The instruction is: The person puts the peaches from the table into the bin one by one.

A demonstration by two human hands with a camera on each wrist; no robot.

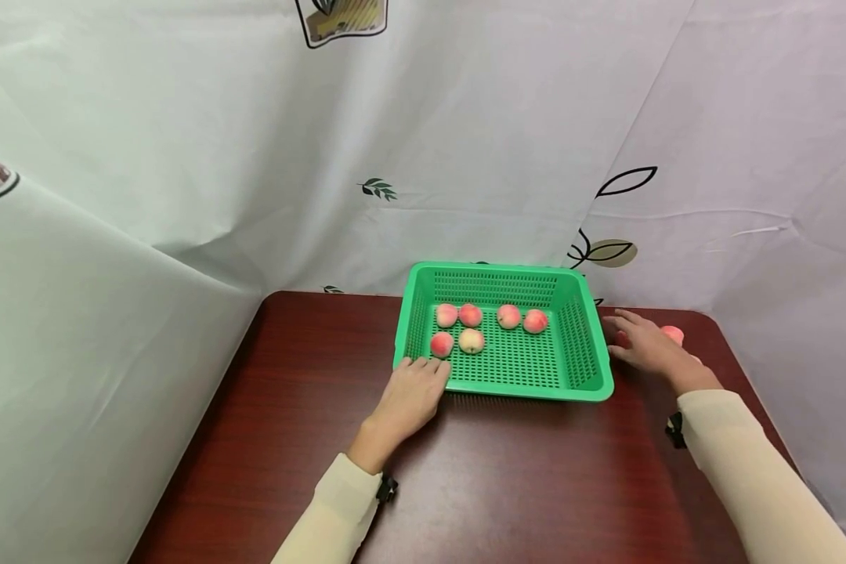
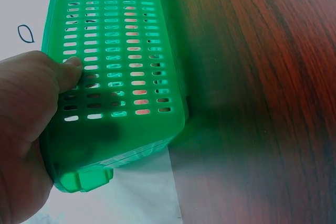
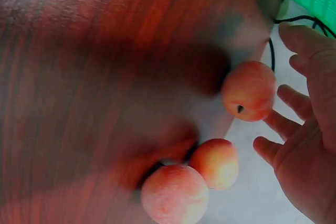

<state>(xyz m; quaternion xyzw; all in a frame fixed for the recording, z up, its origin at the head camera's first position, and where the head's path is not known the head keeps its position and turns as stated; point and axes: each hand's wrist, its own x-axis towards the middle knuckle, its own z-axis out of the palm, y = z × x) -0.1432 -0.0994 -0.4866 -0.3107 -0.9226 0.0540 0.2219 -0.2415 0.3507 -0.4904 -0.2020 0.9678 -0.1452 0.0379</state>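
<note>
Green slotted plastic basket (image 1: 522, 389) sits toward the back of the dark-red wood-grain table (image 1: 536, 470), white printed cloth (image 1: 465, 157) behind it. Six round pink-yellow peaches (image 1: 471, 316) are in it, three more peaches (image 3: 249, 88) just right of it.

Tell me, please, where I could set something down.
Bare table lies left of the basket and between the sleeves; inside it, front right is free. Peaches crowd its back and left; loose peaches crowd the table's far right corner.
</note>
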